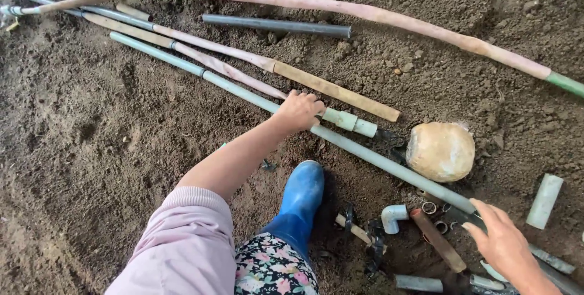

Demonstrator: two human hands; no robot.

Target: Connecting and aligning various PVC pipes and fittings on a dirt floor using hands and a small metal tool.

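Several long plastic pipes lie on bare brown soil. My left hand [299,111] reaches forward and closes on a pale pipe [231,71] near its white coupling end [354,123]. A long grey-green pipe [365,152] runs diagonally just under that hand. My right hand [504,244] is at the lower right, fingers spread, resting on the lower end of the grey-green pipe beside a dark tool [462,215]. My blue rubber boot [300,200] stands between the two hands.
A tan, round sack-like lump [440,151] sits right of the coupling. A white elbow fitting [392,216], a brown pipe stub [437,240], small rings and short pipe offcuts [544,201] lie at lower right. A dark grey pipe [277,25] and a long pink hose [377,14] lie farther off.
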